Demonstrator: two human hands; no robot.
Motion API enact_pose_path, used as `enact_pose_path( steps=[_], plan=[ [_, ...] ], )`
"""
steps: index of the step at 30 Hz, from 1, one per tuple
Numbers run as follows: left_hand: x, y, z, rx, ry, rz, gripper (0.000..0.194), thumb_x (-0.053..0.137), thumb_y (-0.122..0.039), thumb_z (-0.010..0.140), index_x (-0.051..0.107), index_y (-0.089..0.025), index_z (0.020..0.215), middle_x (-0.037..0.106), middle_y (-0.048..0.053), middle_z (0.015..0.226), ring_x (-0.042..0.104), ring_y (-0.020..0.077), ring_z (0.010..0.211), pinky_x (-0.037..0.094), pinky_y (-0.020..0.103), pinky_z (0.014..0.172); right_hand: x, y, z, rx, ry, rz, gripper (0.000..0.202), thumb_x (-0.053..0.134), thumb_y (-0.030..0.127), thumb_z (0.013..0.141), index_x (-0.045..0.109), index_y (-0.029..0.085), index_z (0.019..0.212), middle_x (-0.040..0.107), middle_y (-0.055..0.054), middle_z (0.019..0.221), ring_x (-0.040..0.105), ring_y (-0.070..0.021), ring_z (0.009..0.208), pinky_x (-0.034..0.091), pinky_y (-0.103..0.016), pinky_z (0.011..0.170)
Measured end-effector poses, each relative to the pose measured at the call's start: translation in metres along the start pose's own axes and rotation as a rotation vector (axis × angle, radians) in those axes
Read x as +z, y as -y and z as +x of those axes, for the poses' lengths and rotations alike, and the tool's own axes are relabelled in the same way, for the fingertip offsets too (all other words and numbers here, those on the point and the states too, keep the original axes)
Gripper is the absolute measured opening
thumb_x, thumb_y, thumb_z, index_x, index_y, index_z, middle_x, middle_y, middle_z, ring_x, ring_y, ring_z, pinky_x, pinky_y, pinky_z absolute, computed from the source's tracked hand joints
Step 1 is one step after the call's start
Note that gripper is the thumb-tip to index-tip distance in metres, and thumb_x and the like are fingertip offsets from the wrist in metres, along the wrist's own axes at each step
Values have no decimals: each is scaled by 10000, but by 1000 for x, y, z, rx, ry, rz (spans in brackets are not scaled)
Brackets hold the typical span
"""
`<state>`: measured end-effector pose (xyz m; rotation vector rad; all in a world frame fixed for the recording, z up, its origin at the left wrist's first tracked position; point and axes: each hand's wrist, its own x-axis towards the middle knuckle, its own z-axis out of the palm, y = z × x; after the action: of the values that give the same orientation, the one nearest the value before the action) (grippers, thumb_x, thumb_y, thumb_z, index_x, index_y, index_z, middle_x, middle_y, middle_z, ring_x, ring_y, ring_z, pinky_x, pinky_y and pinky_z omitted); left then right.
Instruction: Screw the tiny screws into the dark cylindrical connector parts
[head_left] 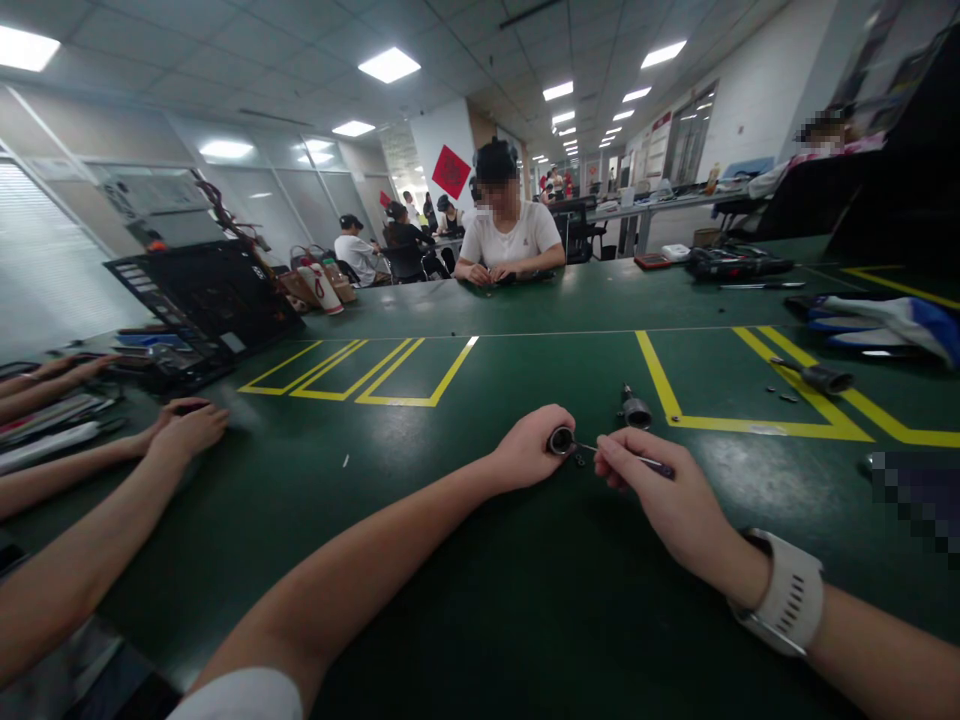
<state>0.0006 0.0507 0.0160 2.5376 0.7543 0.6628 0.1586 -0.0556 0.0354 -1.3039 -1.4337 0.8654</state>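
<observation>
The left hand (534, 447) has its fingers closed around a metal cylinder (560, 441), held low over the green desk (420, 490) in front of the person. The right hand (664, 485) pinches a slim screwdriver (657, 466) between thumb and fingers, its shaft reaching the cylinder's mouth; whether the tip touches the rim cannot be told.

The step in hand looks like picking or turning at something in that open end — fine work, with one hand bracing and the other probing. The next move seems to call for a firm left grip and a light, well-aligned tip.

The cylinder's mouth points back toward the wearer and somewhat to the right; its long axis appears to run away into the left palm, strongly foreshortened, its far end hidden. The screwdriver lies nearly crosswise — tip to the left, handle to the right and slightly nearer the wearer.

Just beside the cylinder, on its near right side, are small dark parts (579, 461). Beyond it to the right is a metal socket-like part (636, 411), and well off to its right lies a similar metal piece (827, 378) by yellow tape (780, 429).
</observation>
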Motion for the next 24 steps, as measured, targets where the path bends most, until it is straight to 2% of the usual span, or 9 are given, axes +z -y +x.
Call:
enact_pose_path(
  steps=[4,8,12,14,19,24],
  plan=[
    [0,0,0,-1,37,54,63,538,-172,766,483,-175,797,519,1,787,491,133,734,389,251,672,0,-2,2,93,-52,173,303,545,453,803,599,202,643,584,-9,645,524,-167,621,402,-310,579],
    [-1,0,0,62,55,123,81,520,-119,753,486,-170,807,533,15,805,499,141,753,380,263,697,1,-3,2,144,-47,288,279,588,432,785,616,194,641,587,-8,647,516,-157,624,392,-300,583],
    [-2,1,-1,99,75,168,100,507,-103,749,492,-162,828,544,26,824,507,148,769,376,271,710,0,-5,7,315,-57,591,237,646,393,735,624,176,645,598,-16,639,499,-138,587,377,-277,553],
    [-3,1,0,98,95,183,106,498,-104,753,494,-161,842,549,31,838,512,152,785,379,275,721,-1,-9,10,367,-66,672,233,653,389,716,615,172,643,594,-15,624,485,-128,555,368,-269,528],
    [-4,-1,1,87,136,194,107,490,-114,766,490,-161,862,556,35,865,519,153,807,387,276,739,-1,-16,15,400,-91,707,216,621,352,725,585,170,613,575,-6,587,474,-113,516,358,-254,499],
    [-4,-4,0,77,128,242,136,487,-74,748,489,-162,852,556,29,861,519,150,803,376,268,725,-1,-13,11,333,-97,642,209,635,343,758,615,172,639,596,-3,614,491,-115,564,364,-246,526]
  ],
)
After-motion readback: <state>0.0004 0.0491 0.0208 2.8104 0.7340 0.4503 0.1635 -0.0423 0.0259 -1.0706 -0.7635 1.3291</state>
